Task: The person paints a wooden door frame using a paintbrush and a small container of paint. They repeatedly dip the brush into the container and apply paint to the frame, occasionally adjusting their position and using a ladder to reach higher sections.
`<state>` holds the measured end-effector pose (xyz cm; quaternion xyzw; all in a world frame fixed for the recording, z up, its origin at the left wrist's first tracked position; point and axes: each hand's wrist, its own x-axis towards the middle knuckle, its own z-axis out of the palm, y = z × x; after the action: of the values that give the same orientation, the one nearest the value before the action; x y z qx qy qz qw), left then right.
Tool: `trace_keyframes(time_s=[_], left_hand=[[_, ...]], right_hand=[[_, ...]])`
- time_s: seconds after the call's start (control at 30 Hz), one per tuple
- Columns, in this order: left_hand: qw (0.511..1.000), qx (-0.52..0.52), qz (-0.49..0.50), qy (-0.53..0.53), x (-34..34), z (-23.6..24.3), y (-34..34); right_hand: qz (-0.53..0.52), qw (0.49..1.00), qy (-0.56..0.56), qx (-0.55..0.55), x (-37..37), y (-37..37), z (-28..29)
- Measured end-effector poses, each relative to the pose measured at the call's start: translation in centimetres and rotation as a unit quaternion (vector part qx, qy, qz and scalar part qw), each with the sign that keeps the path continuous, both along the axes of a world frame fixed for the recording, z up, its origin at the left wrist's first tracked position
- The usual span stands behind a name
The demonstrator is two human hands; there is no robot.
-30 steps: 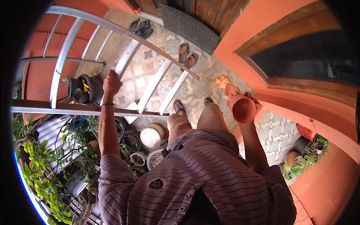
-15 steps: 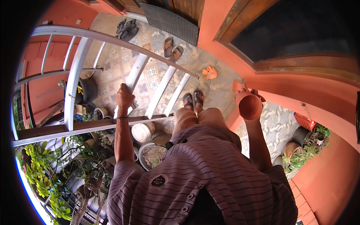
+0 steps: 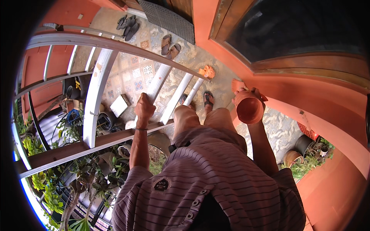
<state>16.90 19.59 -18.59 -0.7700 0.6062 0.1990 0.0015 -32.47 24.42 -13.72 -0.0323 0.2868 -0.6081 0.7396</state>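
Observation:
My left hand is closed around a rung of the metal stepladder, which stands at my left. In my right hand is a terracotta-coloured cup, tilted so that its mouth and orange-stained inside show. Beside the cup's far rim sticks out a flat orange piece, perhaps the bristles of a paintbrush; the fingers partly hide it. My right sandalled foot is on the patterned floor, and the other is partly behind a ladder rung.
An orange crumpled cloth lies near the ladder's end. Brown sandals and dark footwear lie farther off. An orange wall with a framed dark window rises at right. Potted plants crowd the left.
The ladder and my left hand have shifted rightward in view. My feet have moved apart, one now partly behind a rung. The cup stays in my right hand, slightly farther left.

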Motion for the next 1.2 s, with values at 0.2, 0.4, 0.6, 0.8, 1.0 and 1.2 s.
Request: trace_keyframes(time_s=[0.2, 0.4, 0.6, 0.8, 1.0, 1.2], left_hand=[[1.0, -0.026, -0.003, 0.011, -3.7, -1.1, 3.3], [0.996, -0.069, -0.003, 0.058, -7.4, -4.2, 7.4], [0.997, -0.035, 0.014, 0.064, -9.6, -2.1, 7.9], [0.946, -0.252, -0.149, 0.14, -10.8, 9.6, 6.4], [0.923, -0.38, 0.039, -0.036, -7.1, 27.5, 1.5], [0.987, -0.145, 0.057, 0.036, -5.7, 26.4, 0.7]], right_hand=[[0.002, 0.998, -0.064, -0.007, -2.3, -0.3, -1.7], [-0.034, 0.998, -0.046, 0.04, -2.2, -0.5, -1.6], [-0.014, 1.0, -0.007, 0.003, -2.7, -1.0, -2.7], [-0.022, 0.994, 0.057, 0.088, -2.0, -3.3, -2.0], [0.033, 0.999, -0.005, 0.004, -1.9, -4.5, -2.4], [0.047, 0.995, 0.08, -0.041, -0.9, -4.4, -2.4]])
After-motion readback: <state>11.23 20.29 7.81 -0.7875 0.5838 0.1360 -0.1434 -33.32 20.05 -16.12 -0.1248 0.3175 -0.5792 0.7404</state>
